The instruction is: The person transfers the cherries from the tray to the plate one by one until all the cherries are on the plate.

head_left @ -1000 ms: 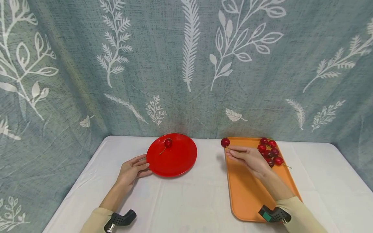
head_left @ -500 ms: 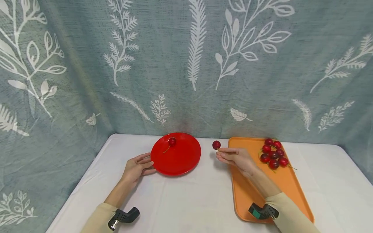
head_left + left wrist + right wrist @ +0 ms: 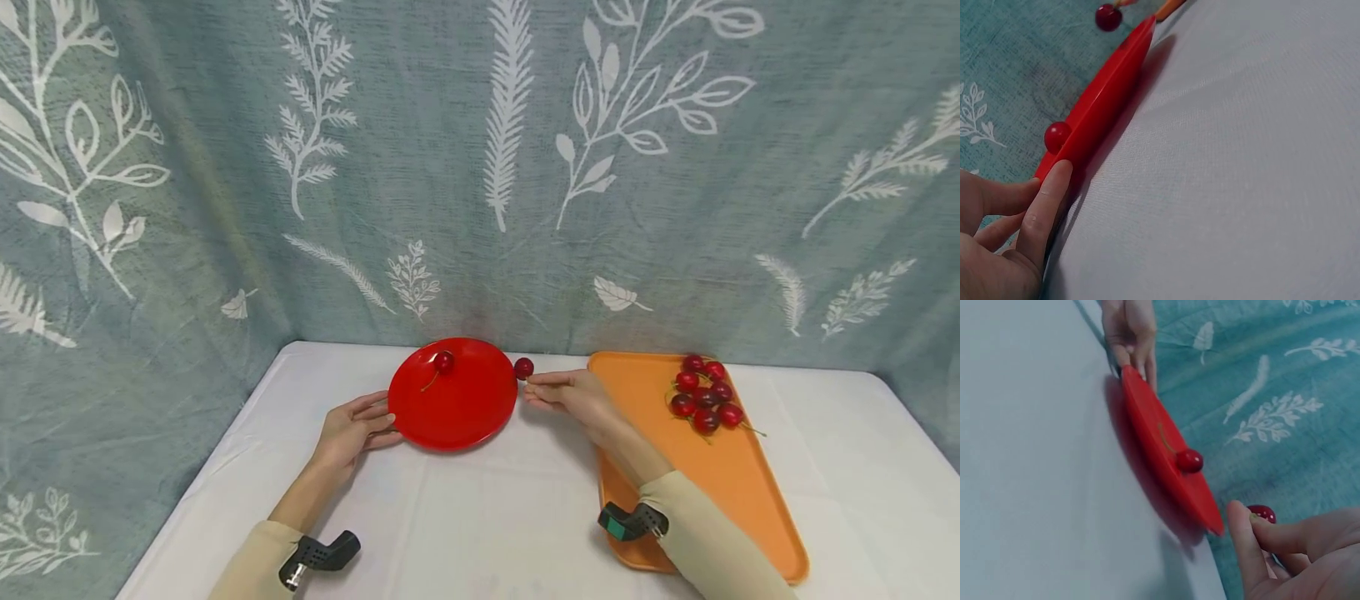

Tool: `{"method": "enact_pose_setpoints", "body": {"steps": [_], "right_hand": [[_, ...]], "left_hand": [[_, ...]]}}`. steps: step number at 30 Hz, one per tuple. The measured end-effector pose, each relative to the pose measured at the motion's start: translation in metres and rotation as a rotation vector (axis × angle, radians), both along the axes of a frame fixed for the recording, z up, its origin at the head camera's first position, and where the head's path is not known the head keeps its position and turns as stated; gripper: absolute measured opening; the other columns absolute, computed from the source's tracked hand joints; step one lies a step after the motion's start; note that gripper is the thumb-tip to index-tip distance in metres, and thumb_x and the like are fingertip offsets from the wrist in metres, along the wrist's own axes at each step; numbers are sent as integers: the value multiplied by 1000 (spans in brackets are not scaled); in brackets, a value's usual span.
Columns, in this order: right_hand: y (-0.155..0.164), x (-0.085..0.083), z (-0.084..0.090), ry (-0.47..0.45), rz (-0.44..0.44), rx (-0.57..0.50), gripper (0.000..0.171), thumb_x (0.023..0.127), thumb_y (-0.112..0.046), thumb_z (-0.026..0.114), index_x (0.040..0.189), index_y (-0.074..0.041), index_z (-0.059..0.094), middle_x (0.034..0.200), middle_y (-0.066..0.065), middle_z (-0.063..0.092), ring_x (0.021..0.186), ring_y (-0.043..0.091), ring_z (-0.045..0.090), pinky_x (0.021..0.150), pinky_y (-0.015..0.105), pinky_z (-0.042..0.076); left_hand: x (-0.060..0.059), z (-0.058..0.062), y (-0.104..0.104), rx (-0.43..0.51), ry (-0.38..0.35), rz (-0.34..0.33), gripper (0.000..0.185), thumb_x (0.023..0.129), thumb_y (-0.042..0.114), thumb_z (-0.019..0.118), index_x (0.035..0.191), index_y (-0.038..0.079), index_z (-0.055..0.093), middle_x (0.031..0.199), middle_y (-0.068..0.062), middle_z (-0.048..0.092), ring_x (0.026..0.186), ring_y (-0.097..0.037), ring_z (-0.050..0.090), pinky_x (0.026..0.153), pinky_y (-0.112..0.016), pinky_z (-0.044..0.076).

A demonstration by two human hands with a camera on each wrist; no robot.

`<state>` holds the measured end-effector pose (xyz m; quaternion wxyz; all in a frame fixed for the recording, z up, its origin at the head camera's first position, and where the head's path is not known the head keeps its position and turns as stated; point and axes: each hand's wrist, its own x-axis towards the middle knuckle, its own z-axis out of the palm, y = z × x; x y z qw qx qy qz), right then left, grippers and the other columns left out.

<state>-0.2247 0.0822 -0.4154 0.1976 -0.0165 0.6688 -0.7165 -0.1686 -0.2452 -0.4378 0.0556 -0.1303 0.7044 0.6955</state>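
My right hand [image 3: 573, 400] pinches a dark red cherry [image 3: 523, 367] by its stem between thumb and fingertips. The cherry hangs just off the right edge of a round red plate [image 3: 457, 417], and the right wrist view shows it beyond the rim. At the plate's left edge, my left hand [image 3: 348, 433] holds the rim between thumb and fingers, as the left wrist view also shows. A single cherry [image 3: 443, 362] with its stem lies on the plate toward the back.
To the right lies an orange tray [image 3: 637, 467], with several cherries [image 3: 705, 398] clustered at its back right. A white cloth [image 3: 480, 517] covers the table, and a teal leaf-patterned curtain [image 3: 420, 167] hangs behind it. My right forearm crosses over the tray.
My right hand has moved left with the cherry, from over the tray's left edge to the plate's right rim. My left hand stays at the plate, and the view has shifted slightly.
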Motion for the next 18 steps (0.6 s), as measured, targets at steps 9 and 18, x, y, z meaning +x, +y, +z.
{"method": "enact_pose_setpoints", "body": {"steps": [9, 18], "right_hand": [[-48, -21, 1, 45, -40, 11, 28, 94, 10, 54, 119, 19, 59, 112, 31, 65, 82, 18, 72, 81, 33, 58], [-79, -33, 9, 21, -69, 55, 25, 95, 8, 54, 117, 15, 63, 109, 28, 68, 91, 29, 72, 83, 36, 57]], "left_hand": [[-4, 2, -2, 7, -9, 2, 52, 95, -3, 57, 144, -7, 39, 125, -21, 62, 84, -17, 73, 75, -31, 60], [0, 3, -1, 14, 2, 1, 53, 95, -1, 57, 143, -8, 38, 127, -24, 60, 84, -18, 72, 75, -32, 60]]}}
